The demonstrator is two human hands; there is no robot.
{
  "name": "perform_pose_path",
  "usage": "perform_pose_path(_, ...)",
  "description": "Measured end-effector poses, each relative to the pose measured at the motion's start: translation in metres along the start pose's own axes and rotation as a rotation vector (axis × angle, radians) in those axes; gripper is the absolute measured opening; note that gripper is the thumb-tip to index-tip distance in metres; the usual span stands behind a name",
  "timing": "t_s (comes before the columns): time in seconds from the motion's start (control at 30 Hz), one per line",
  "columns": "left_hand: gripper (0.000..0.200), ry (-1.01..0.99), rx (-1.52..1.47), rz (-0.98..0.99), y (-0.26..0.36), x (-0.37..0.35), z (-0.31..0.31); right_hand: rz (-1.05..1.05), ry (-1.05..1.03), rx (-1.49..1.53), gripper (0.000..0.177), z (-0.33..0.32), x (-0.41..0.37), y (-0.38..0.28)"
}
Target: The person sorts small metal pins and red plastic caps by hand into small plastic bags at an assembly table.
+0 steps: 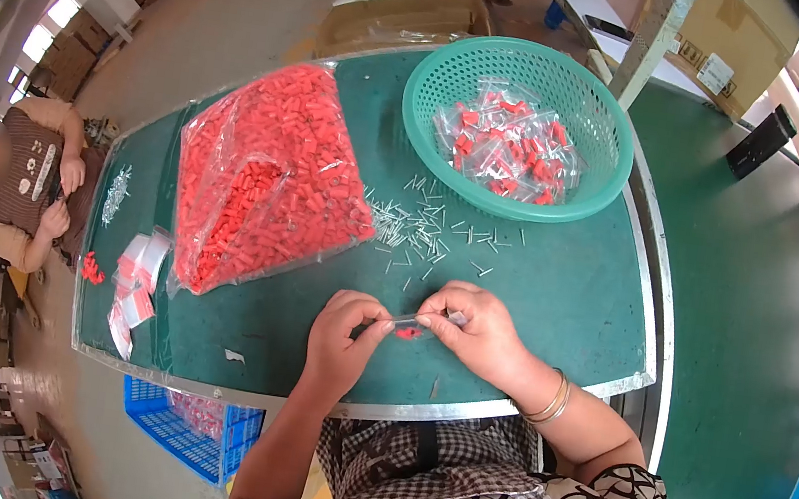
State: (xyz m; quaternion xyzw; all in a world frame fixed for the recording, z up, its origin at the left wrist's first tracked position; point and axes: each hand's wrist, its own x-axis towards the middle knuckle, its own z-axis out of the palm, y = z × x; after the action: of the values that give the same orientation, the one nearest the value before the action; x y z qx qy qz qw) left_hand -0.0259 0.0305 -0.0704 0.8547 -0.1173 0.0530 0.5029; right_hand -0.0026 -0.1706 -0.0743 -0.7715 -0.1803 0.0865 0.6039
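My left hand (344,331) and my right hand (481,335) pinch the top edge of a small clear plastic bag (408,332) between thumbs and fingers. A red piece shows inside or just behind the bag. The bag hangs just above the green tabletop, near its front edge. Beyond my hands lie loose silvery screws or pins (414,234). A large clear sack of red plastic pieces (273,172) lies to their left. Farther back on the right stands a green perforated basket (596,99) holding small filled bags (514,148).
Flat small bags (135,283) lie at the table's left, near loose red pieces (92,269) and another pin pile (116,195). A co-worker (26,170) sits beyond that edge. A blue crate (237,445) stands below the front edge. A metal post (653,46) rises behind the basket.
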Motion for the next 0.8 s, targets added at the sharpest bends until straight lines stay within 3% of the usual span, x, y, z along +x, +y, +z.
perform_pose_path(0.13,0.004,0.078,-0.084,-0.151,0.009,0.012,-0.008,0.146,0.12,0.32,0.014,-0.006,0.001,0.004)
perform_pose_path(0.23,0.009,0.227,-0.396,-0.068,0.039,0.051,-0.012,0.269,0.097,0.975,0.017,-0.018,0.006,0.013)
perform_pose_path(0.4,0.012,0.343,-0.429,0.171,0.09,0.13,0.013,0.342,0.051,1.242,0.018,-0.02,0.008,0.023)
perform_pose_path(0.5,0.014,0.37,-0.283,0.191,0.088,0.114,0.015,0.372,0.109,1.285,0.018,-0.022,0.009,0.019)
perform_pose_path(0.63,0.011,0.014,-0.098,0.246,0.107,0.054,0.007,0.403,0.121,1.335,0.018,-0.018,0.008,0.02)
perform_pose_path(0.73,0.008,-0.211,0.039,0.697,0.144,0.032,-0.011,0.426,0.018,1.193,0.018,-0.02,0.007,0.019)
perform_pose_path(0.8,0.009,-0.237,0.053,0.809,0.168,0.016,-0.019,0.385,0.01,1.106,0.019,-0.017,0.007,0.012)
